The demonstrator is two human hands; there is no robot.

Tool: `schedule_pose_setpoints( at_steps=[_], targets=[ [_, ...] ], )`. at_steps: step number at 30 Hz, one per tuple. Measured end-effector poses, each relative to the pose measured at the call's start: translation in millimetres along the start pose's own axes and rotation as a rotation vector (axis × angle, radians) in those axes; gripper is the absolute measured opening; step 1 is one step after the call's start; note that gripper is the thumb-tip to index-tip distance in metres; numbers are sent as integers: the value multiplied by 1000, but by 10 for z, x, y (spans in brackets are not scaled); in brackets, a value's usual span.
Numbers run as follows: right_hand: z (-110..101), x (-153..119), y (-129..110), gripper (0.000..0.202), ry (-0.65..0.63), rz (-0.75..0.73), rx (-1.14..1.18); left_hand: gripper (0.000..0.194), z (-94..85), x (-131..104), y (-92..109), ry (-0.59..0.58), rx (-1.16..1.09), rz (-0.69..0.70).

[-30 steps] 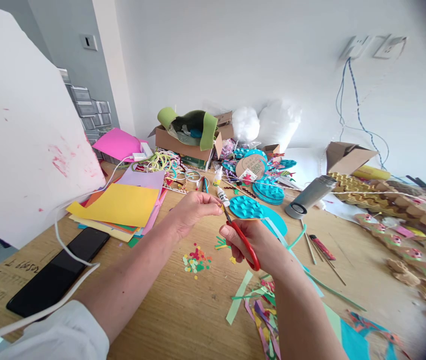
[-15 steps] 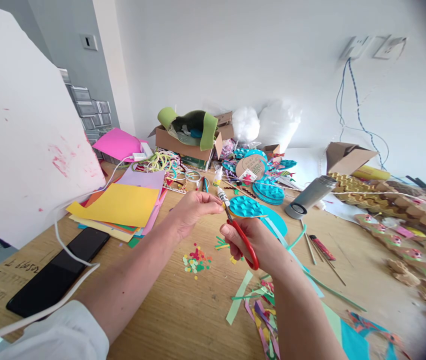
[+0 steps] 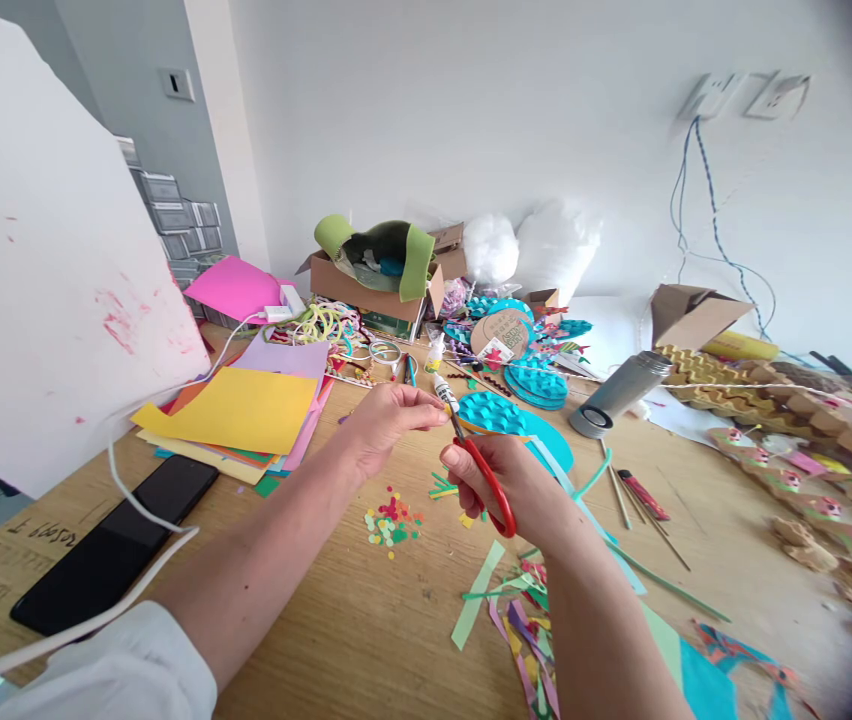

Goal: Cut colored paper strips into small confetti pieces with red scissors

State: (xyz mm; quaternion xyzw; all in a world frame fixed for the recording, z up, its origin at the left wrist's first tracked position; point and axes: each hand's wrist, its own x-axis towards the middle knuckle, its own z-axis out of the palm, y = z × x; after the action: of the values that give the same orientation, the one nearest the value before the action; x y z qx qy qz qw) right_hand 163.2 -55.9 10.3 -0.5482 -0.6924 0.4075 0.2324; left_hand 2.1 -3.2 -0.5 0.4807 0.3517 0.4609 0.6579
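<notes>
My right hand (image 3: pixel 490 480) is closed round the red handles of a pair of scissors (image 3: pixel 492 488), whose blades point up and away. Close by on the left, my left hand (image 3: pixel 396 420) pinches a tiny yellow piece (image 3: pixel 446 409) at the blades; its outline is hard to make out. Small round paper bits (image 3: pixel 396 515) in red, green and yellow lie on the table below my hands. Thin green and yellow strips (image 3: pixel 441 487) rest beside my right fingers. Behind the blades is a white glue tube (image 3: pixel 444 390).
Coloured paper sheets (image 3: pixel 246 410) and a black phone (image 3: pixel 115 545) lie on the left. To the right are a metal flask (image 3: pixel 621 395), a red cutter (image 3: pixel 643 495) and egg-carton strips. Paper scraps (image 3: pixel 527 640) lie near my right forearm; a cardboard box (image 3: pixel 373 290) stands behind.
</notes>
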Motion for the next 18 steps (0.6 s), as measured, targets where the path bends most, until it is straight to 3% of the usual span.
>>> schedule_pose_setpoints(
  at_steps=[8, 13, 18],
  targets=[
    [22, -3, 2, 51, 53, 44, 114, 24, 1, -10, 4, -18, 25, 25],
    [28, -8, -18, 52, 97, 33, 165, 47, 41, -10, -1, 203, 38, 232],
    [32, 0, -20, 53, 123, 37, 195, 14, 119, -47, -24, 320, 23, 320]
  ],
)
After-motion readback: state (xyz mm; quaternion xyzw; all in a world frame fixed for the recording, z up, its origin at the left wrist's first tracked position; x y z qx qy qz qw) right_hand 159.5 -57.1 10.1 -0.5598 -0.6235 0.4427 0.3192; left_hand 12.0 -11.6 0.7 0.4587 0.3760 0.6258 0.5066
